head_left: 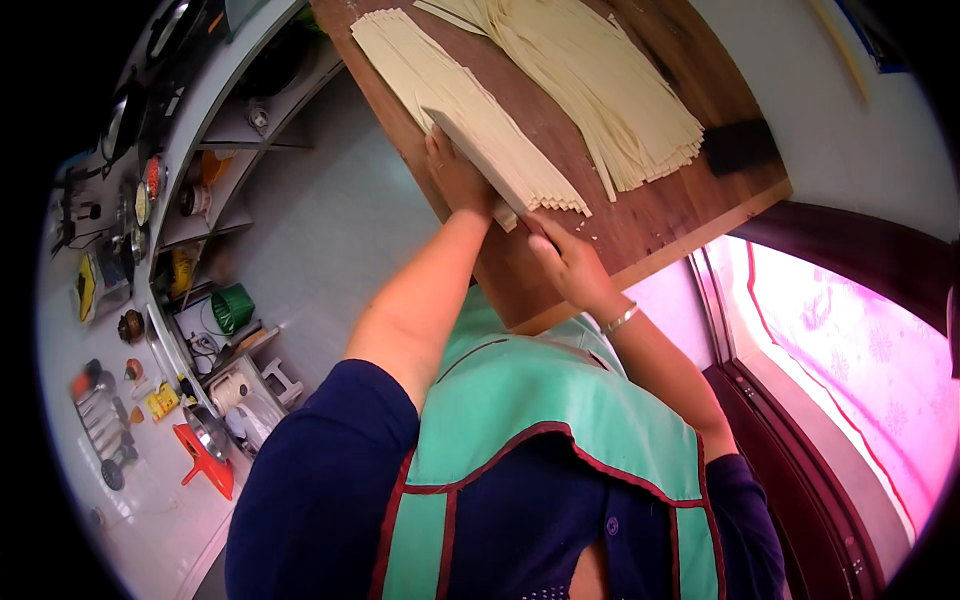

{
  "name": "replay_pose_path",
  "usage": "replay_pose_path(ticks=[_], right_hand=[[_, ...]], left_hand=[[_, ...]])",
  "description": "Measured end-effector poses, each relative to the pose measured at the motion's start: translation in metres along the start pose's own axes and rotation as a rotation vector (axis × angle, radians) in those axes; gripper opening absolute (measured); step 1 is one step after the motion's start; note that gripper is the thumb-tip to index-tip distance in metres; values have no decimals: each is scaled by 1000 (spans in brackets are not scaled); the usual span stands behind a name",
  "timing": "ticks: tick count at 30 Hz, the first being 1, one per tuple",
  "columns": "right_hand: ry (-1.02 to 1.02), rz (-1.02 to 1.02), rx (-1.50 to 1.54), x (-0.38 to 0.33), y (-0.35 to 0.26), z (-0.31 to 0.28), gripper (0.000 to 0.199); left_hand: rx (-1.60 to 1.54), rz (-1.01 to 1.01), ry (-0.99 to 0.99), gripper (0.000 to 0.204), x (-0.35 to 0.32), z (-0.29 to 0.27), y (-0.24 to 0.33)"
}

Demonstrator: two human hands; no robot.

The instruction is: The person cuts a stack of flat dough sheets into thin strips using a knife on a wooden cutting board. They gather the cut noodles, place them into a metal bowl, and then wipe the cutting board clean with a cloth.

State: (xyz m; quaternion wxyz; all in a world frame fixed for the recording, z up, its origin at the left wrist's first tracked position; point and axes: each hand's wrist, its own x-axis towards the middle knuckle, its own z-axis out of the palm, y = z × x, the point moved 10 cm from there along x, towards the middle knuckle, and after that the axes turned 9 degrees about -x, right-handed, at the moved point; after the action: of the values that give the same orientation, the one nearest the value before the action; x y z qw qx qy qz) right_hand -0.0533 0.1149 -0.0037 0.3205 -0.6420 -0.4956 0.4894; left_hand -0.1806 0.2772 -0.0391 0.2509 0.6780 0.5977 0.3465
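We take the knife [475,155] as our landmark: it lies slantwise across the near part of the counter [650,228], its blade beside a long, narrow stack of cut noodles [500,140]. Our right hand [568,262] is at the knife's near end, its fingers closed around the handle; a silvery bracelet [621,318] circles that wrist. Our left hand [462,180] is just left of the knife. The blade partly hides its fingers, so we cannot tell whether they press or pinch the dough there. A short pale piece of dough [504,216] shows left of the knife's near end, while a few crumbs [582,228] are scattered to its right. Farther right of the knife, beyond the narrow stack, we see a wider bundle of noodles [600,85], and past it a dark block [740,147].
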Motion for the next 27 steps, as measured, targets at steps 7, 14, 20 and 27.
replay_pose_path(ticks=[7,14,20,27], right_hand=[[2,-36,60,38,-11,9,41],[39,-25,41,97,-36,21,42],[-32,35,17,119,-50,30,41],[69,-45,82,202,-69,40,45]], left_hand=[[160,-95,-152,66,63,-3,-28],[426,48,-66,64,87,9,-54],[265,101,-91,75,153,-8,-86],[199,15,-141,74,179,-12,-54]])
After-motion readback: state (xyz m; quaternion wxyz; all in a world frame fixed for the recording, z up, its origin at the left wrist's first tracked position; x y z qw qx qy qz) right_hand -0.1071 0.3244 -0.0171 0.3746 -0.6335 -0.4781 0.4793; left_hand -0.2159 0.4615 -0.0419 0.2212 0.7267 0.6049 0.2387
